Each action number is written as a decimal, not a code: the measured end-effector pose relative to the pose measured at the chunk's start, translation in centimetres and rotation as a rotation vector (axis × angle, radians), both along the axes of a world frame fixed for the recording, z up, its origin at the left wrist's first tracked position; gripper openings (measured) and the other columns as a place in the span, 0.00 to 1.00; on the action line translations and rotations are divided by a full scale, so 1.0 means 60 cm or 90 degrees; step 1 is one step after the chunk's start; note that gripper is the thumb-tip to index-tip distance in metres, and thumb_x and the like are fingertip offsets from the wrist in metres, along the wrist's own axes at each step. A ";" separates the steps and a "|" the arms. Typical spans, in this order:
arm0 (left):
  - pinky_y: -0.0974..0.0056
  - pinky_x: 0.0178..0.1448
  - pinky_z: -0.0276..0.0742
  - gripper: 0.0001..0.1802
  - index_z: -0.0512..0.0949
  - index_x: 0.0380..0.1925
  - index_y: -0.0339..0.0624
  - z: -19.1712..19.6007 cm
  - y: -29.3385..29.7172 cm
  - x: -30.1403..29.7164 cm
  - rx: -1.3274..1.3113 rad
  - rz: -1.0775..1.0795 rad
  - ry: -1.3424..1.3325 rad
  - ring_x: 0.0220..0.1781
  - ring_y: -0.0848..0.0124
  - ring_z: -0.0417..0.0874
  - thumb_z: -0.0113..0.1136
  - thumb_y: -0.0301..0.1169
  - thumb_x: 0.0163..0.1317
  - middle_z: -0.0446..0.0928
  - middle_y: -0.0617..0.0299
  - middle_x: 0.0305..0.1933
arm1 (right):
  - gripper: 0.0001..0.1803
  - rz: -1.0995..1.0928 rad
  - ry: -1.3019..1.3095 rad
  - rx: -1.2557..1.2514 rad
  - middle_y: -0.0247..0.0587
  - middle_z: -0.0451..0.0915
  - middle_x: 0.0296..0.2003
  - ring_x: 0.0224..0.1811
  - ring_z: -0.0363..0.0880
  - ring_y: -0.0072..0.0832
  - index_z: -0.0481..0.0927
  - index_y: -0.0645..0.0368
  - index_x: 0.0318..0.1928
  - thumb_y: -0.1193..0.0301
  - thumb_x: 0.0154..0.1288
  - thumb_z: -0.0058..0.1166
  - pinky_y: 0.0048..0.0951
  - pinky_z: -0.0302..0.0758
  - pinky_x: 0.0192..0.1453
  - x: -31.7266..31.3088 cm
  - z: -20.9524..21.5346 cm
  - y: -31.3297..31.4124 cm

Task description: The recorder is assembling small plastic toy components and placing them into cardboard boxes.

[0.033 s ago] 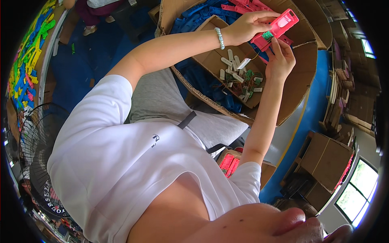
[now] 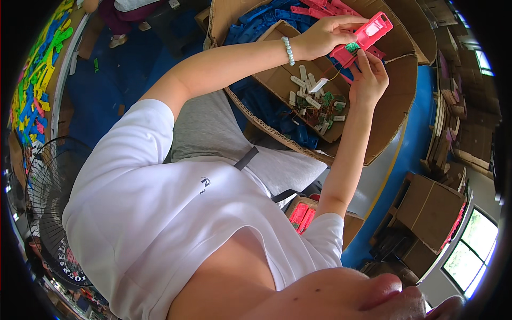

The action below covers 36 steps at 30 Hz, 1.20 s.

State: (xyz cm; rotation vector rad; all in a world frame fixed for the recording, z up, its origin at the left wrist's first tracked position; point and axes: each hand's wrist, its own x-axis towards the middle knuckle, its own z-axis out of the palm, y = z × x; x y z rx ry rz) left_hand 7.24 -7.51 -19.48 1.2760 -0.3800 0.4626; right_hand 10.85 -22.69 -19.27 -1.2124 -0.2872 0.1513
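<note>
My left hand, with a beaded bracelet at the wrist, grips a pinkish-red plastic housing over an open cardboard box. A small green circuit board lies inside the housing's near end. The fingertips of my right hand are closed at the board's edge, partly hiding it. From there thin wires run down to a dangling white plastic piece. Below my hands, a cardboard tray holds several white pieces tangled with wires and green boards.
The large cardboard box surrounds the tray, with blue plastic parts and red parts in it. A smaller box of red parts is beside my right elbow. Far left are a fan and colourful plastic parts. Another person's leg shows.
The dangling white piece has swung slightly to the left. Both hands hold nearly the same place on the housing and the board.
</note>
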 end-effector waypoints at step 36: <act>0.65 0.54 0.79 0.22 0.66 0.64 0.34 0.011 0.024 0.034 0.020 0.231 -0.069 0.54 0.70 0.80 0.46 0.31 0.73 0.76 0.53 0.58 | 0.12 0.018 -0.410 -0.215 0.37 0.74 0.48 0.46 0.75 0.22 0.79 0.64 0.47 0.79 0.62 0.60 0.25 0.76 0.42 0.029 -0.015 -0.047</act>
